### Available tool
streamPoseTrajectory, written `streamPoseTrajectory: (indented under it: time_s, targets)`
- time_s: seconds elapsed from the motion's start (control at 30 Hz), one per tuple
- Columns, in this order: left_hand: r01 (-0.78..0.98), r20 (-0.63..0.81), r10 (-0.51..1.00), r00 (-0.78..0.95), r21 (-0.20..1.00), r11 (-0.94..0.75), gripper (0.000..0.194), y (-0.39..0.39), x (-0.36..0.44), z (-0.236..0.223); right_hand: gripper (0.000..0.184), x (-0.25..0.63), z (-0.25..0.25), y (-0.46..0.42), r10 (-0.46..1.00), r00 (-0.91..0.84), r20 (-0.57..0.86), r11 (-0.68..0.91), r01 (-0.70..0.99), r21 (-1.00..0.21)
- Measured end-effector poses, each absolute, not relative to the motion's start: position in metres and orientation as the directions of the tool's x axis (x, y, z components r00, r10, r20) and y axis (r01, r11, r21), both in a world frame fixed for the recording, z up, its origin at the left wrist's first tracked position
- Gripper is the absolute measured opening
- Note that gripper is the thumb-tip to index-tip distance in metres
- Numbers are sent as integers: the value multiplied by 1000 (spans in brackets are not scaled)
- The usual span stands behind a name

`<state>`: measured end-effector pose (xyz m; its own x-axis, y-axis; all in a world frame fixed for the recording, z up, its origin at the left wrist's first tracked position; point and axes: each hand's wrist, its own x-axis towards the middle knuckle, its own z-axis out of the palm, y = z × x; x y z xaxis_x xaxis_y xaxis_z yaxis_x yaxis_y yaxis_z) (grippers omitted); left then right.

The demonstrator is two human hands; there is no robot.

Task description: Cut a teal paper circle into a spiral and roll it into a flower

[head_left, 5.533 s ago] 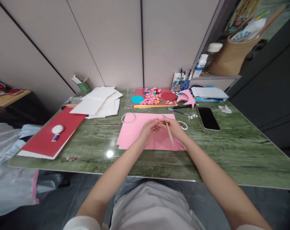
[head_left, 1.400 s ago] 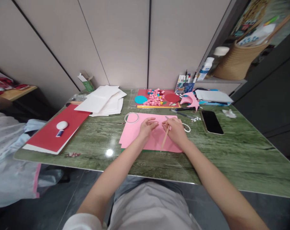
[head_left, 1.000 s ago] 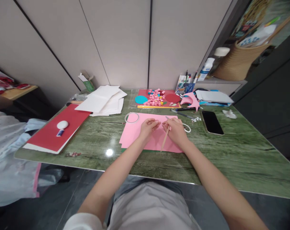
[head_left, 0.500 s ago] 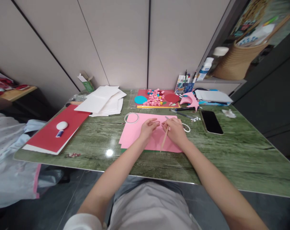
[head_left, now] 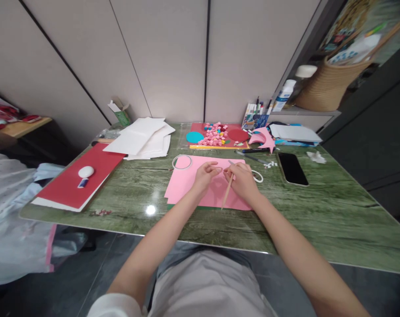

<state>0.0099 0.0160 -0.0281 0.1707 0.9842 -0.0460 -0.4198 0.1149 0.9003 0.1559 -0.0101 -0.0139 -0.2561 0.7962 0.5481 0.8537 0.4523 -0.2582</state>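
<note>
My right hand (head_left: 242,179) grips a thin wooden stick (head_left: 226,193) whose metal tip points toward my left hand. My left hand (head_left: 204,174) pinches something small and pink at its fingertips, too small to make out. Both hands hover over a pink paper sheet (head_left: 185,182) lying on the green table (head_left: 318,202). A ring of clear tape (head_left: 181,162) rests on the sheet's far left corner, and a white ring (head_left: 258,176) lies just right of my right hand.
A phone (head_left: 291,167) lies to the right. At the back are a red card with small pink paper rolls (head_left: 214,134), pens (head_left: 252,150), a pink cut-out (head_left: 262,137) and white sheets (head_left: 141,138). A red pad (head_left: 71,185) with a glue stick (head_left: 84,173) sits far left.
Since 5.5 s ago the stick swung from pointing down-right to down-left and the hands parted slightly. Over the last second they barely move.
</note>
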Motion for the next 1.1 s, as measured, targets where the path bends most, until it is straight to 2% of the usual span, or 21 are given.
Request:
streamPoseTrajectory:
  time_s: [0.2, 0.5, 0.67, 0.87, 1.1]
  targets:
    - [-504, -115, 960, 257, 831, 235, 28, 14, 14, -31, 12, 158, -15, -9, 795, -245, 555, 446, 856, -262]
    - [-466, -93, 955, 281, 857, 220, 31, 14, 13, -33, 10, 159, -14, -9, 805, -215, 553, 418, 866, -273]
    - [-504, -119, 952, 281, 826, 252, 36, 11, 14, -31, 10, 159, -13, -9, 811, -213, 545, 414, 867, -277]
    - [-493, -87, 959, 270, 843, 215, 27, 12, 16, -31, 10, 159, -14, -9, 806, -220, 550, 418, 869, -266]
    - [-377, -50, 985, 165, 920, 110, 31, 13, 13, -29, 10, 158, -13, -10, 804, -219, 553, 418, 869, -265]
